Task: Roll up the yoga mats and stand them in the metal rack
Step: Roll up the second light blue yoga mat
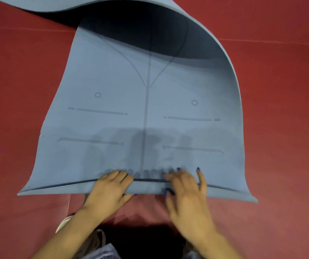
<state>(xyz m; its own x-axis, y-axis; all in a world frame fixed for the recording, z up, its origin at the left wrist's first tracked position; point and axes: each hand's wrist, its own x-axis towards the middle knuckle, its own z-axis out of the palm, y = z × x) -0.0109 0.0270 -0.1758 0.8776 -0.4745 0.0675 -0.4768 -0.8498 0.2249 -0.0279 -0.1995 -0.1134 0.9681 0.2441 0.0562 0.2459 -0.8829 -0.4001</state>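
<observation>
floor: red padded floor (281, 90) | faint seam lines | lighting: even

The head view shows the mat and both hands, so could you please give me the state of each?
Blue yoga mat: near edge folded over once, far end curled up off the red floor.
Left hand: fingers curled over the fold.
Right hand: blurred, on the fold; grip unclear.
</observation>
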